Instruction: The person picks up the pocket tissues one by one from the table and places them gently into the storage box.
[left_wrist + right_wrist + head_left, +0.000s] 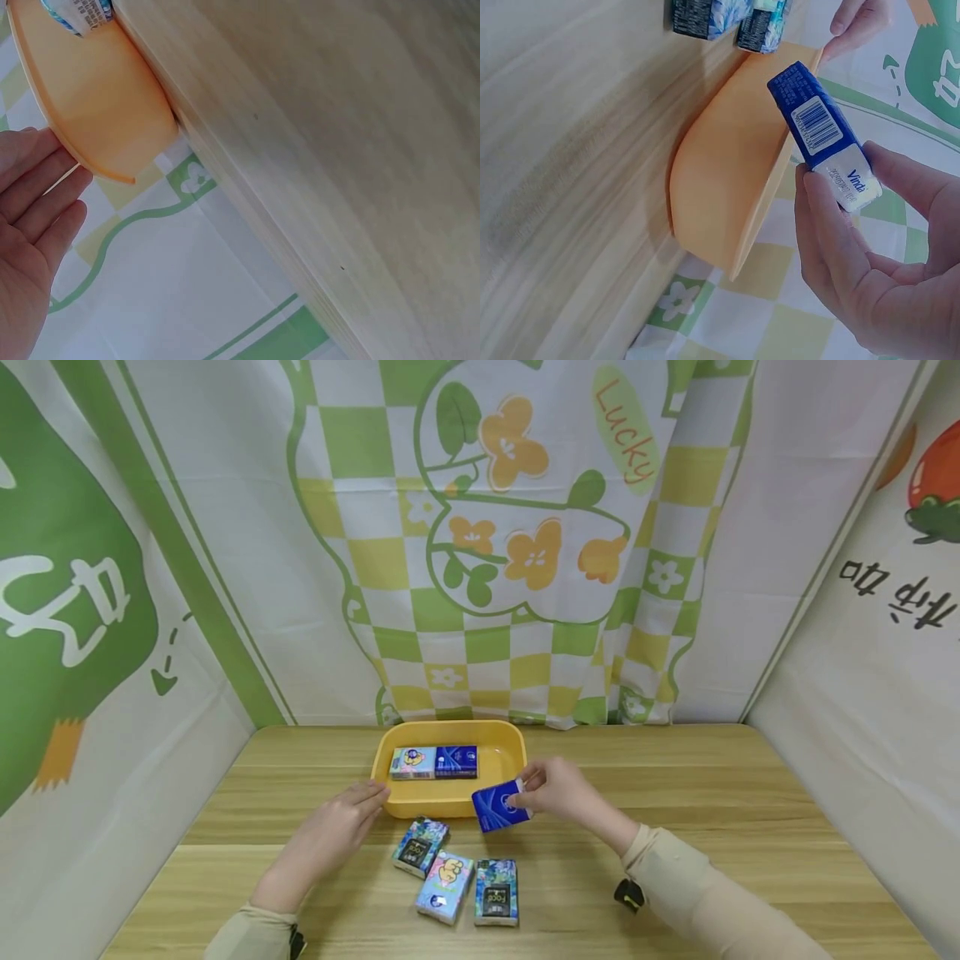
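My right hand [558, 793] pinches a dark blue tissue pack [497, 807] by one end, thumb opposite fingers, above the front right rim of a yellow plastic basket [450, 810]. In the right wrist view the pack [817, 120] shows its barcode side, tilted. My left hand [341, 818] touches the basket's left side with nearly straight fingers; the left wrist view shows those fingers [52, 195] against the rim. Inside the basket a light blue cartoon tissue pack [412, 762] lies beside another dark blue pack [456, 762].
In front of the basket, on the wooden table [660, 860], lie a patterned Foca pack [422, 846], a pink and blue cartoon pack [446, 887] and a second Foca pack [496, 893]. A green checked curtain [510, 643] hangs behind the table.
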### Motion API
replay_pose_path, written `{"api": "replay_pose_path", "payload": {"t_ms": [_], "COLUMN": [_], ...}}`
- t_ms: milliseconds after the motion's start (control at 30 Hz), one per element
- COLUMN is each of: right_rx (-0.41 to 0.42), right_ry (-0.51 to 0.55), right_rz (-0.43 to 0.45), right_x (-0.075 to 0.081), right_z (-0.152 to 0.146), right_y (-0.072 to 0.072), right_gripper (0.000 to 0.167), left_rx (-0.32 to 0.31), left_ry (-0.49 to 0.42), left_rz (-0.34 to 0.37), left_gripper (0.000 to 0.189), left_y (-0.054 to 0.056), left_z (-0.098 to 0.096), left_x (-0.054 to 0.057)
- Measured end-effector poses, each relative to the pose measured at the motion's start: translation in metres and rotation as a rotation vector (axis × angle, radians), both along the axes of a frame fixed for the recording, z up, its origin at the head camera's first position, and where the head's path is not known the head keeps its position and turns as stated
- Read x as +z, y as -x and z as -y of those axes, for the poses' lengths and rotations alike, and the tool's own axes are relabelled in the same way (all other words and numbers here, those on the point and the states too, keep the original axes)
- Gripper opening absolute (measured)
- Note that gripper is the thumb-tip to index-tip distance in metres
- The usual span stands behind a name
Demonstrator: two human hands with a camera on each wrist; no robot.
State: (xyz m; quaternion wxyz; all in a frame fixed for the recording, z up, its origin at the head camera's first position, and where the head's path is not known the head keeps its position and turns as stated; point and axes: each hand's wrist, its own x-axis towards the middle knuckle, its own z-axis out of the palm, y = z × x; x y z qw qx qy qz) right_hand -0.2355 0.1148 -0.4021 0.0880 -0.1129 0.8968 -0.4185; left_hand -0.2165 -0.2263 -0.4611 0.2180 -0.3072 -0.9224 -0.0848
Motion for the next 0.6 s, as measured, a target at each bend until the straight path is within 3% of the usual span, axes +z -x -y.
{"api": "replay_pose_path", "payload": {"t_ms": [600], "right_rx": [-0.05], "right_ry": [0.012], "right_rz": [0.033], "right_x": [0.013], "right_z": [0.004], "right_y": [0.021], "right_gripper": [0.037], "left_rx": [0.015], "left_ry": [0.01], "left_rz": [0.025], "left_gripper": [0.033], "left_y": [-0.001], "left_z": [0.0], "left_x": [0.001]}}
